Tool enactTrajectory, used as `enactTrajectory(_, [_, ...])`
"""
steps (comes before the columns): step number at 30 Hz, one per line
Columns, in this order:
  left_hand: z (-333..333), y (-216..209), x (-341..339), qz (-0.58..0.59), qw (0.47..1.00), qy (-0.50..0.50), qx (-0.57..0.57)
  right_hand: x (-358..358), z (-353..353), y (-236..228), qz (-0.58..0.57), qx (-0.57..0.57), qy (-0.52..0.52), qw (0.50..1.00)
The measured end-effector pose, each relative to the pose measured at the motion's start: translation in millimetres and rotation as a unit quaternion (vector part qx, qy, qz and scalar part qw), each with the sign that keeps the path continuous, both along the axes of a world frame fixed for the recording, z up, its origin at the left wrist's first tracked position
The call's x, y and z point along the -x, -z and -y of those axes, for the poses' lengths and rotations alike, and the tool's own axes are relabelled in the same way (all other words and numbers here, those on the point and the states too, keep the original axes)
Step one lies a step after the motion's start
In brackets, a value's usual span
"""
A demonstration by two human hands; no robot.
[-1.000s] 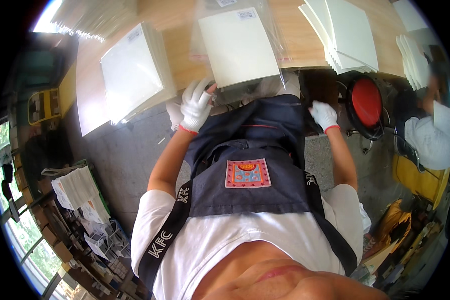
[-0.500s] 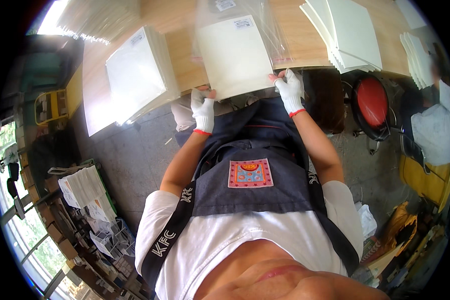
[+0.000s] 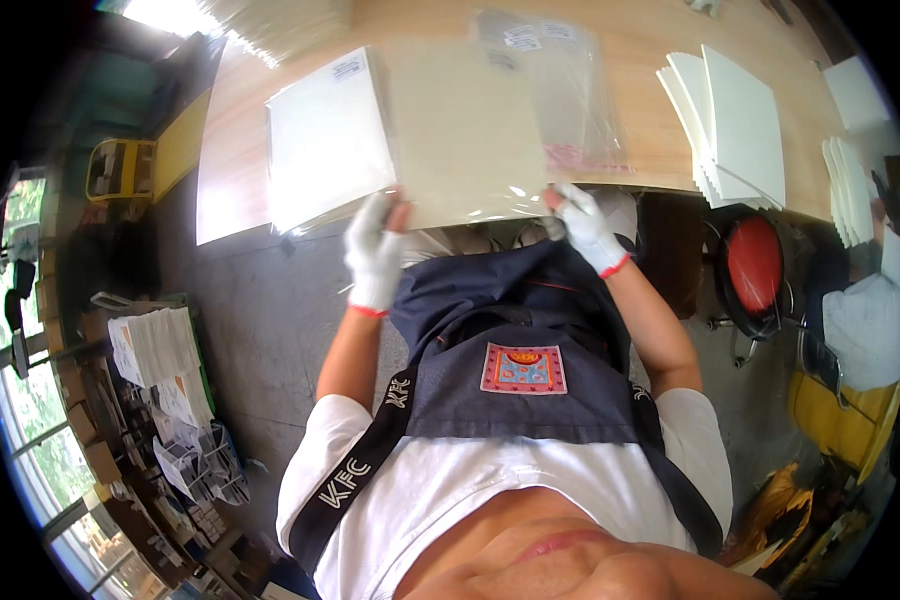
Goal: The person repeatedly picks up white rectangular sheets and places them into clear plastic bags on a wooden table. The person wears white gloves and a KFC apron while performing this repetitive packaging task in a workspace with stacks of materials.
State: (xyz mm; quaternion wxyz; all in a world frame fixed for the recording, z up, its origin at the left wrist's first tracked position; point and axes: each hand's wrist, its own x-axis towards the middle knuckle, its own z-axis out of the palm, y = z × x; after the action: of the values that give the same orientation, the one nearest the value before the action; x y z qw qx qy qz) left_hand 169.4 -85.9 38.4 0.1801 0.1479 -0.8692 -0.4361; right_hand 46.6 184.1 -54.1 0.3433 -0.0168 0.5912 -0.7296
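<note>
I hold a flat cream-white panel (image 3: 465, 140) by its two near corners, just over the near edge of the table. Glints along its near edge look like clear plastic film, and its surface is blurred by motion. My left hand (image 3: 373, 255), in a white fingerless-tipped glove with a red cuff, is closed at the left corner. At the right corner my right hand (image 3: 585, 228), gloved alike, pinches the edge. Left of the panel lies a stack of white film-wrapped panels (image 3: 330, 140), labelled on top. Clear plastic bags (image 3: 575, 95) with labels lie flat to the right.
White boards (image 3: 745, 135) lean fanned on the wooden table (image 3: 645, 160), with more thin boards (image 3: 845, 190) at the far right. A red-seated stool (image 3: 752, 262) stands below the table. Paper stacks (image 3: 155, 345) fill a rack at left. Another person's sleeve or clothing may show at far right.
The panel has gone from bright and sharp, over the bags, to duller and blurred, shifted left beside the wrapped stack. Both hands still hold its near corners. The whole view has shifted slightly.
</note>
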Motion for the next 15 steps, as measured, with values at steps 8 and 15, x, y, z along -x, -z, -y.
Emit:
enactTrajectory(8, [124.5, -24.2, -28.6, -0.014, 0.981, -0.188, 0.038, 11.9, 170.6, -73.0, -0.275, -0.114, -0.151, 0.943])
enactTrajectory(15, [157.8, 64.6, -40.5, -0.184, 0.918, -0.26, -0.236, 19.5, 112.4, -79.6, -0.091, 0.096, -0.075, 0.988])
